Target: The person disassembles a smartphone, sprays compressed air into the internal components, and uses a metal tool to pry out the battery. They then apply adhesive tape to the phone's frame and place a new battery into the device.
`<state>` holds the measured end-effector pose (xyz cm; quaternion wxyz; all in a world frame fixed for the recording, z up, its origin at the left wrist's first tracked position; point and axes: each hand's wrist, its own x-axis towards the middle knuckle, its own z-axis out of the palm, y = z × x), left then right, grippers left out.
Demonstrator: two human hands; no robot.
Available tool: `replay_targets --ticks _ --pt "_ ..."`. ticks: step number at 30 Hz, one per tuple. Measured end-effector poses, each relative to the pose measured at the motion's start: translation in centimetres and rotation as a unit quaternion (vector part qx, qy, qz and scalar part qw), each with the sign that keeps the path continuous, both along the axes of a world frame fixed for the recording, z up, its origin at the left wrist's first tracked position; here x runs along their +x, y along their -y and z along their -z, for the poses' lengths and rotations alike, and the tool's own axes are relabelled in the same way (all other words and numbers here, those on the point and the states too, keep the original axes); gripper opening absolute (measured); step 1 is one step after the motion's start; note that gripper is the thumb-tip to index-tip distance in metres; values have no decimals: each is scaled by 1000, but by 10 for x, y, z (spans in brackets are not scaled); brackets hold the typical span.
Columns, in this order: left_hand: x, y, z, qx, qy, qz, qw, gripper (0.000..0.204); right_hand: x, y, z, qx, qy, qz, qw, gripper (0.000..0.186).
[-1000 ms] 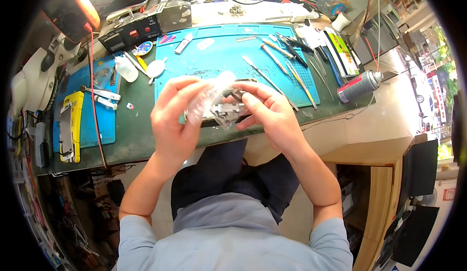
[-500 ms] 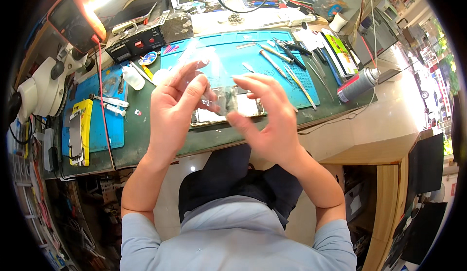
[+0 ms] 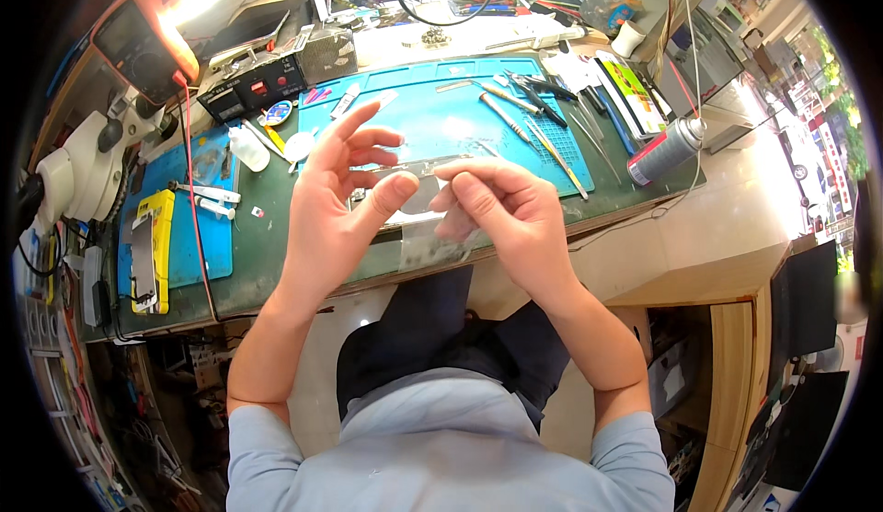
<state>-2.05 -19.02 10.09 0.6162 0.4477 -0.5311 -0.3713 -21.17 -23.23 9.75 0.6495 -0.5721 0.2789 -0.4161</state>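
Cluttered with repair gear, a green workbench (image 3: 267,254) spans the scene. At far left, a yellow holder (image 3: 152,250) lies on a small blue mat (image 3: 198,236), below a white microscope (image 3: 78,176). The left hand (image 3: 336,208), fingers spread, pinches a clear plastic film (image 3: 418,204) with its thumb; the right hand (image 3: 501,213) grips the film's other edge just above the bench's front edge. Beyond, metal tools (image 3: 524,116) lie on a large blue mat (image 3: 441,116), and a spray can (image 3: 667,149) lies at right.
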Motion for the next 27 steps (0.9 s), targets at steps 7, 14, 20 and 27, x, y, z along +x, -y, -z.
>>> replay_targets --ticks 7,14,20,27 --pt "-1 -3 -2 52 -33 22 998 41 0 -4 4 -62 -15 68 996 17" --pt "-9 4 -3 -243 356 -248 867 31 -3 -8 -6 -78 -4 114 990 15" --pt "-27 2 -7 -204 250 -107 941 19 2 -9 -1 -190 -30 140 971 15" --pt "-26 -2 -10 -184 275 -89 939 21 -3 -8 -3 -323 -93 143 931 17"
